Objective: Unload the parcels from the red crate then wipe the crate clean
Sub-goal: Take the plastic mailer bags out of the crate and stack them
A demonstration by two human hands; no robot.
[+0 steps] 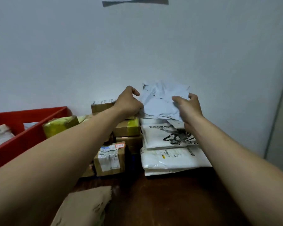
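Unloading part done: red crate point(23, 137) not yet empty; wiping, by my judgement, not begun.
Left hand point(128, 101) and right hand point(187, 106) each grip one side of a crumpled grey mailer point(158, 101); held over white mailers point(168, 159) stacked at the far edge of the bench point(170, 201); cardboard boxes point(109, 160) just beside; crate at left edge, parcels point(0, 134) inside.
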